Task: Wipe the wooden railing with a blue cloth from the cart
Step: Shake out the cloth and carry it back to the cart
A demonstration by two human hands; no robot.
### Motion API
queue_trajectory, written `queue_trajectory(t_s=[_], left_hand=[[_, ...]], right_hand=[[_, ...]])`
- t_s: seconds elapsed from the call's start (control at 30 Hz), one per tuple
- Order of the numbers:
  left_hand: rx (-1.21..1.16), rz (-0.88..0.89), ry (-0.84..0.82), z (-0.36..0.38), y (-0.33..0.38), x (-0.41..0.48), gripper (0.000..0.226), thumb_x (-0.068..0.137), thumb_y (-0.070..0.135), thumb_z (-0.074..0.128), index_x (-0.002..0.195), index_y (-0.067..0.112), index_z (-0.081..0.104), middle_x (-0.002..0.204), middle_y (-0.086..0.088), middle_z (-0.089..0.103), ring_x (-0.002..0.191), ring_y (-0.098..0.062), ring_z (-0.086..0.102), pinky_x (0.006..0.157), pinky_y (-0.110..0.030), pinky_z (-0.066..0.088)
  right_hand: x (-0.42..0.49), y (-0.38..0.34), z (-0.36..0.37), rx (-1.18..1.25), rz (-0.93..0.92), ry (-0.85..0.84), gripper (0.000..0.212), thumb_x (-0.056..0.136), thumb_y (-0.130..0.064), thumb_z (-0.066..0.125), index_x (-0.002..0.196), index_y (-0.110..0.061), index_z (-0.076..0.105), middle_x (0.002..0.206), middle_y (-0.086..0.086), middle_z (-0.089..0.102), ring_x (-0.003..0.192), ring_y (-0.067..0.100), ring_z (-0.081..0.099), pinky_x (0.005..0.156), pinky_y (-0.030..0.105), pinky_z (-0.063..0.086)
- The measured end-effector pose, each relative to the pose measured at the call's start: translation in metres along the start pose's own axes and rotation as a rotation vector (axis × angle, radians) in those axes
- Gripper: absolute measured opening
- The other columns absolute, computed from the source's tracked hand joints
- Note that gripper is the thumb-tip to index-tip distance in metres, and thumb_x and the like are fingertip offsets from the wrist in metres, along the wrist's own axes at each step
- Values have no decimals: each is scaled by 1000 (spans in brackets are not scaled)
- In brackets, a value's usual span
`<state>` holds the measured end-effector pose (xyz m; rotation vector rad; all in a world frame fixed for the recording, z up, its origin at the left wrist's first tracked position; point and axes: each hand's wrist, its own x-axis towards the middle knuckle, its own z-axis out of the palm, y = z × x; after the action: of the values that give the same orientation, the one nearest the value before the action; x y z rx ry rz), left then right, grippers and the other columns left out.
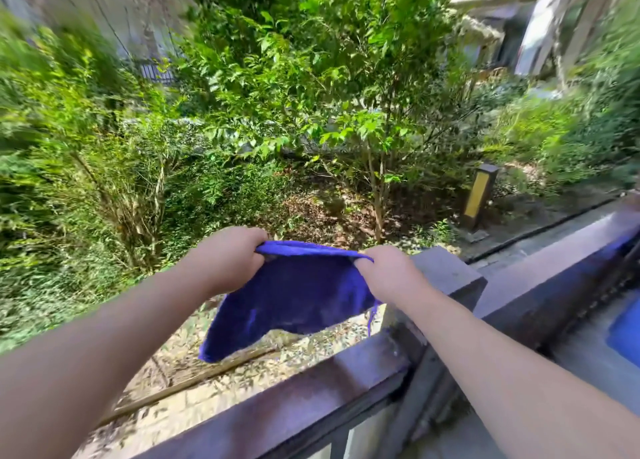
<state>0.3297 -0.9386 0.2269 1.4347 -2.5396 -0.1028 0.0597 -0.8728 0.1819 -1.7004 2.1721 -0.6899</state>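
A blue cloth point(294, 296) hangs spread in the air beyond the wooden railing point(311, 389). My left hand point(228, 258) grips its upper left corner and my right hand point(388, 271) grips its upper right corner. The cloth droops down to the lower left, its bottom edge above the ground outside the rail and not touching the rail. The dark brown railing runs from the lower left to the upper right, with a square post top point(446, 271) just right of my right hand.
Beyond the railing lie a gravel strip, leaf litter, shrubs and a small tree point(377, 195). A short garden lamp post point(479, 195) stands at the right. A blue object point(627, 334) shows at the right edge, inside the rail.
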Motion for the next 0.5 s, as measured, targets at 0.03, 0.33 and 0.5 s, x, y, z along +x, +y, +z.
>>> queue_trajectory(t_s=[0.03, 0.33, 0.5], left_hand=[[-38, -35, 0, -2, -4, -1, 11, 90, 26, 49, 80, 24, 52, 76, 8, 56, 73, -19, 55, 55, -32, 34], [-490, -229, -38, -3, -17, -20, 33, 75, 49, 76, 86, 23, 60, 74, 9, 67, 65, -4, 61, 52, -25, 41], [-429, -236, 16, -1, -19, -19, 29, 69, 17, 71, 89, 20, 50, 76, -7, 66, 68, -23, 62, 54, -32, 43]], right_hand=[[1, -2, -2, 9, 11, 5, 40, 97, -30, 51, 61, -13, 52, 57, -1, 54, 61, 22, 54, 51, 33, 32], [0, -26, -6, 264, 113, -8, 48, 97, -53, 51, 69, -14, 53, 58, -1, 55, 52, 19, 51, 48, 31, 30], [0, -30, -4, 486, 166, 41, 43, 90, -58, 53, 75, -19, 54, 63, -2, 56, 45, 10, 50, 44, 25, 35]])
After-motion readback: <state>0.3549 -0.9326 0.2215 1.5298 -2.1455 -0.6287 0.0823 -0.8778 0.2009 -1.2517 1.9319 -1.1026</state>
